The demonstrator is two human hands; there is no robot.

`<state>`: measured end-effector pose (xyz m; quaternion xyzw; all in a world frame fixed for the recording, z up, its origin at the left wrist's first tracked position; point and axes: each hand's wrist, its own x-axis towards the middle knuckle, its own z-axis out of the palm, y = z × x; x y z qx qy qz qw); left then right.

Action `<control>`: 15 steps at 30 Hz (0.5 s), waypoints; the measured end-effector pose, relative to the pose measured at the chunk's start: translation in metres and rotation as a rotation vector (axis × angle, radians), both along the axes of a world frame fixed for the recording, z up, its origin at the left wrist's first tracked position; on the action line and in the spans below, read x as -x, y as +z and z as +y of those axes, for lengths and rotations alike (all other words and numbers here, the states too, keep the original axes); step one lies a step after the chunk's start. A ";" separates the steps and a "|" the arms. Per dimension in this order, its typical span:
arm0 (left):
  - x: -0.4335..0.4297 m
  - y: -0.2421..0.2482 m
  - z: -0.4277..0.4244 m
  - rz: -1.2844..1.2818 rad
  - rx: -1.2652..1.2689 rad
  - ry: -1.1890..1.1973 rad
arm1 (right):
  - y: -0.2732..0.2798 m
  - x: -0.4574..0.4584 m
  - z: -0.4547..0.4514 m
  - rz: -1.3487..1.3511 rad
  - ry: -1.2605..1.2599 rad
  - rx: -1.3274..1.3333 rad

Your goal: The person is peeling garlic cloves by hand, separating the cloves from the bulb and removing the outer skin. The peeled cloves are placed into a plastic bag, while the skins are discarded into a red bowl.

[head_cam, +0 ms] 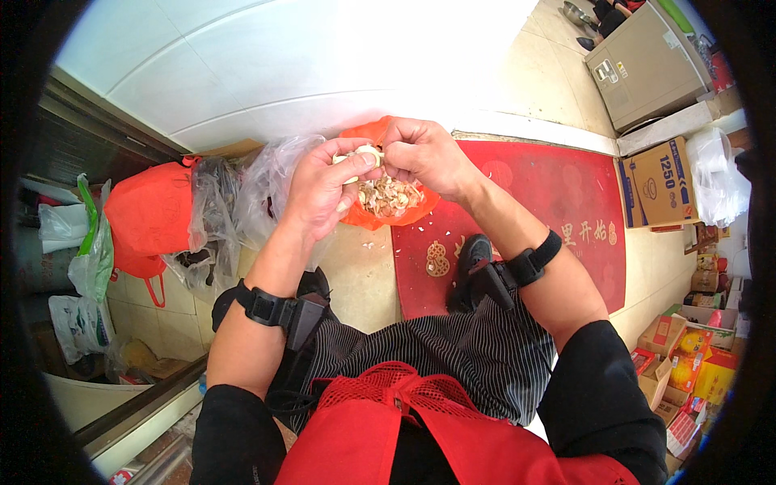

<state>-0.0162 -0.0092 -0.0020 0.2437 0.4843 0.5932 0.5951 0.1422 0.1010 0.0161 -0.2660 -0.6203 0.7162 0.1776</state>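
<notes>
My left hand (321, 182) holds pale garlic cloves (367, 151), one of them pinched by the thumb at the fingertips. A further pale clove shows low against the palm. Curled in close from the other side, my right hand (424, 154) pinches the end of the same clove; the exact contact is too small to make out. Below both hands an orange plastic bag (373, 219) lies spread on the floor, holding a heap of dry garlic skins (391, 197). My hands cover part of the bag.
A red mat (545, 188) with gold characters lies to the right, scattered with skin flakes. Left stand a clear plastic bag (267, 182) and a red bag (148, 209). A white wall (260, 66) rises ahead. Cardboard boxes (658, 182) line the right; another person (609, 18) is at top right.
</notes>
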 end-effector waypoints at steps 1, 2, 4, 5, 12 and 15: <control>0.000 0.000 0.000 -0.009 -0.007 0.009 | 0.001 0.000 0.000 0.010 0.001 0.025; 0.000 0.000 0.001 -0.018 -0.014 0.017 | 0.001 -0.001 0.001 0.037 0.014 0.049; 0.001 -0.001 0.001 -0.029 -0.017 0.011 | -0.001 0.000 0.002 0.025 0.005 0.061; 0.003 -0.001 0.000 -0.032 -0.013 -0.004 | -0.002 0.001 0.002 0.015 -0.003 0.070; 0.008 -0.001 -0.002 -0.036 -0.016 -0.081 | -0.001 -0.003 0.012 0.025 -0.066 0.139; 0.009 0.000 -0.003 -0.100 -0.011 -0.072 | -0.001 -0.004 0.017 -0.037 -0.098 0.066</control>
